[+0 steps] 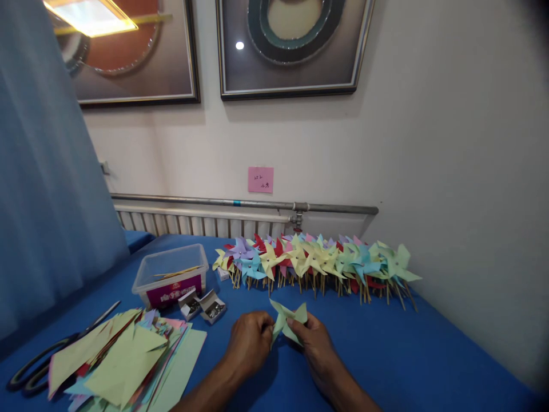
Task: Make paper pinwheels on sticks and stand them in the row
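Note:
Both my hands meet low in the middle of the head view, over the blue table (407,355). Between them is a pale green folded paper pinwheel piece (288,320). My left hand (249,343) pinches its left side with the fingertips. My right hand (311,343) grips its right side, thumb on the paper. The piece stands a little above the tabletop, its points fanned upward. Whether a pin or stick is in it I cannot see.
A long row of finished coloured pinwheels (317,260) on sticks lies along the back by the wall. A clear plastic box (171,277) holds sticks; two small open boxes of pins (202,304) sit beside it. Stacked coloured paper (124,360) and scissors (47,355) lie at the left.

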The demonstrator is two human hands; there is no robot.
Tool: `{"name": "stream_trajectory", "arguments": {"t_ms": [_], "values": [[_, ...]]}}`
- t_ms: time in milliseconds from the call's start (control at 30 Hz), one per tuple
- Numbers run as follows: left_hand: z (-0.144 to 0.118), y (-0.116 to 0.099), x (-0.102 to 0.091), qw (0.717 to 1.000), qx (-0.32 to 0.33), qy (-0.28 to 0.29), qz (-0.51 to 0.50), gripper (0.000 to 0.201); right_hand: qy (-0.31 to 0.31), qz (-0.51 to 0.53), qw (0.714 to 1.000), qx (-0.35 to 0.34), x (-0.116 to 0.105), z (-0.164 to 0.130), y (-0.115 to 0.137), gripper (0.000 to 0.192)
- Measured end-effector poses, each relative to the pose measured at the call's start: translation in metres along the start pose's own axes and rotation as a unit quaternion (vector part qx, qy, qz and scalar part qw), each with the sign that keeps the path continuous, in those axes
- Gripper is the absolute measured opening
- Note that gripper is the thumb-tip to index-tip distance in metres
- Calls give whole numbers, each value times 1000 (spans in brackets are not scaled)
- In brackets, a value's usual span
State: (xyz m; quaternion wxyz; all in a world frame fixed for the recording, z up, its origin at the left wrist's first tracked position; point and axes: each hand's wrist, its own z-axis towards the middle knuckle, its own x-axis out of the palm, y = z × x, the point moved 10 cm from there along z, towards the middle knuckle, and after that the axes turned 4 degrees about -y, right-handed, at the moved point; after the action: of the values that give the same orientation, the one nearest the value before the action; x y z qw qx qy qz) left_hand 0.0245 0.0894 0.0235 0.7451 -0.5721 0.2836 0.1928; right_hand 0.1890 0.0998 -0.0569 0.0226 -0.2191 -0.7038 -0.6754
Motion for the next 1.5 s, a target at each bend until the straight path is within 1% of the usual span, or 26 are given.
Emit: {"name": "stream_trajectory", "arguments": {"t_ms": [167,333,500,733,967,1167,1367,1500], "values": [[-1,0,1,1000,-8,3,-3,22,7,-6,1000,-6,3,-4,6,44],[0,0,3,1000,0,-1,-3,22,8,-12,1000,-12,3,-6,10,42],[-1,1,4,1000,-4,3,-8,21,-6,-24,999,-21,-1,-5,9,41],[-3,-4,4,1000,-10,7,-19,22,-25,-35,999,-27,-5,-1,5,42],[-2,-2,5,1000,-2,1,-20,22,-14,-24,999,-28,-1,-5,11,43],[-2,-2,6,1000,2,0,-22,22,-19,-29,999,-29,-1,-6,11,42],[-2,-2,5,1000,4,-4,-26,22,3,-8,1000,-6,3,-6,9,44],[-1,-2,5,1000,3,-4,-24,22,-5,-8,1000,4,2,-5,7,46]]}}
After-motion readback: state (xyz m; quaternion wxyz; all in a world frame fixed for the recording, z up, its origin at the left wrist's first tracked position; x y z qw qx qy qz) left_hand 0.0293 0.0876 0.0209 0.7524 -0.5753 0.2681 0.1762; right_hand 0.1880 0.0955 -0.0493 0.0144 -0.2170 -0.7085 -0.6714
